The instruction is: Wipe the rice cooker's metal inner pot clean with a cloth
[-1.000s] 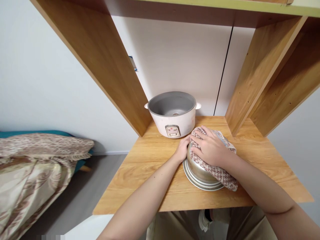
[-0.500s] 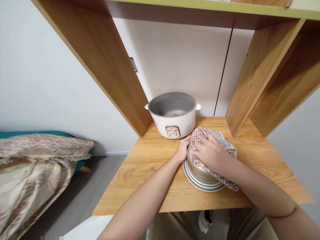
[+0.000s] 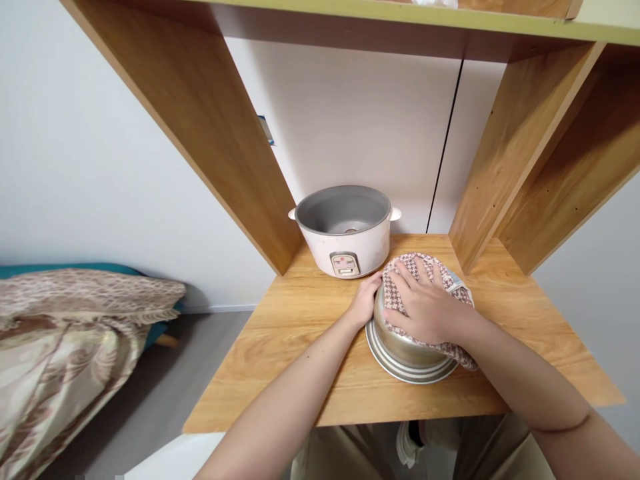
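An upturned metal inner pot [image 3: 405, 349] of a rice cooker rests on the wooden desk, its wide ringed rim facing down. My left hand [image 3: 367, 300] is curled against the pot's left side, steadying it; some of its fingertips are hidden. On the pot's upturned base lies a brown-and-white checked cloth [image 3: 395, 298], draping over the right side. My right hand [image 3: 425, 307] lies flat on this cloth with its fingers spread. Behind the pot stands the white rice cooker body [image 3: 320, 247], lidless, with its grey inside showing.
Wooden uprights [image 3: 240, 167] frame the desk [image 3: 280, 360] on the left and right, under an overhead shelf [image 3: 350, 27]. A bed with a patterned cover [image 3: 75, 347] is at the left. The person's legs are below the front edge.
My right hand has flattened and its fingers have spread. The cloth has shifted and lies smoother over the pot's base. My left hand and the pot stay in place.
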Demonstrator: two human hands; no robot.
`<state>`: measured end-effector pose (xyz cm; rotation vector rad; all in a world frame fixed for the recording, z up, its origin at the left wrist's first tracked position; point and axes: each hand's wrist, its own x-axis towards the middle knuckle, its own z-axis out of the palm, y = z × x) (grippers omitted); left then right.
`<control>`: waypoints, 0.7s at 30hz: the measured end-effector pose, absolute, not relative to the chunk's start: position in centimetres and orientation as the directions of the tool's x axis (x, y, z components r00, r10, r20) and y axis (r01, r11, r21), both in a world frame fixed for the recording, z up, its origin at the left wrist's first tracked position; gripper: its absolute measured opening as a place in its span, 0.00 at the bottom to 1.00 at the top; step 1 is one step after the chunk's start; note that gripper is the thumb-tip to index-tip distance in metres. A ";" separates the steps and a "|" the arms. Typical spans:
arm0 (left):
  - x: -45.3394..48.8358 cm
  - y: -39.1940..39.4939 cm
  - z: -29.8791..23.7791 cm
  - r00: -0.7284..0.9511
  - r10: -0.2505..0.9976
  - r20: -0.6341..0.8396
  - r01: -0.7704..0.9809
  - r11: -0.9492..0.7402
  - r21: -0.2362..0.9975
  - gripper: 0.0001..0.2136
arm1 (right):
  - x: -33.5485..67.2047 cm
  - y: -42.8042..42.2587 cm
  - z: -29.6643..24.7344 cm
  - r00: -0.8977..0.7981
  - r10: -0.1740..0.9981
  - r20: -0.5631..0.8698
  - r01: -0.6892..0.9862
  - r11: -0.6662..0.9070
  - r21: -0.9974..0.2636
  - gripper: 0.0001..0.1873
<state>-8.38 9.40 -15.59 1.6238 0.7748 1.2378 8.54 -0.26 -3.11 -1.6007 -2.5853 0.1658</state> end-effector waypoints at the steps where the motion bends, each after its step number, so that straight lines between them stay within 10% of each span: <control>1: -8.4 9.4 -15.6 0.294 0.880 0.374 -0.047 -0.377 0.925 0.18 | 8.5 -0.2 -3.3 -0.442 0.896 0.032 0.887 0.442 -0.132 0.43; 13: -8.4 9.5 -15.8 0.276 0.901 0.335 -0.003 -0.347 0.938 0.18 | 7.0 -1.1 -3.1 -0.438 0.886 0.153 0.899 0.428 0.098 0.26; 21: -8.4 9.5 -15.8 0.260 0.913 0.313 0.021 -0.330 0.944 0.16 | 7.5 -1.0 -3.6 -0.341 0.897 0.280 0.937 0.347 0.031 0.22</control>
